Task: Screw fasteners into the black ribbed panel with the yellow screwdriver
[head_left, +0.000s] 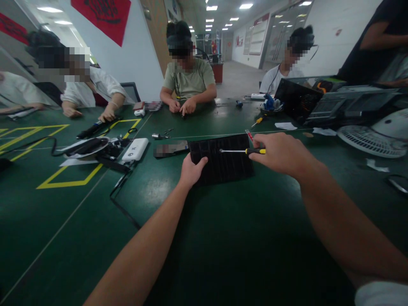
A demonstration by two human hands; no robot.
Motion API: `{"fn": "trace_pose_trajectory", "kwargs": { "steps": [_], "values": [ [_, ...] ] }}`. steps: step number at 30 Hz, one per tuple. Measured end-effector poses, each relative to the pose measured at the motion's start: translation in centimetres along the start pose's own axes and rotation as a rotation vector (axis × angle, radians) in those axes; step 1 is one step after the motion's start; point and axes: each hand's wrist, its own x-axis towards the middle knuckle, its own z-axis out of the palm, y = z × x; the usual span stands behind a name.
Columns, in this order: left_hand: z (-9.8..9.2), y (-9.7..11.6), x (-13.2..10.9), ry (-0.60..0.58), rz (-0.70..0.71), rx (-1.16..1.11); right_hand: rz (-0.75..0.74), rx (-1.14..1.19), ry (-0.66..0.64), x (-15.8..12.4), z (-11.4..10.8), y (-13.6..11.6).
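My left hand (193, 170) grips the left edge of a flat black panel (223, 163) with ribbed sections, its thumb lying on the top face. In my right hand (282, 154) is a screwdriver (237, 151) with a black and yellow handle and a long metal shaft. The shaft points left across the panel, and its tip is over the panel's middle; I cannot tell whether it touches. A small red and clear item (249, 135) shows just beyond my right fingers, and whether they hold it is unclear. Left of the panel lies a dark phone-like slab (171, 149).
A white power bank (135, 150) with a cable lies on the left beside a pile of dark parts (92, 148). Beyond the panel is a yellow screwdriver (257, 122). A white fan grille (371, 142) and grey casings (353, 104) stand right. Several people sit around the green table (242, 238).
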Motion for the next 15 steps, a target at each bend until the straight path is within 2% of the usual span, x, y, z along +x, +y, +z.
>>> {"fn": "trace_pose_trajectory", "kwargs": {
  "steps": [15],
  "values": [
    [-0.04, -0.34, 0.11, -0.004, 0.017, -0.002, 0.052, -0.026, -0.041, 0.17, -0.04, -0.23]
  ]
}}
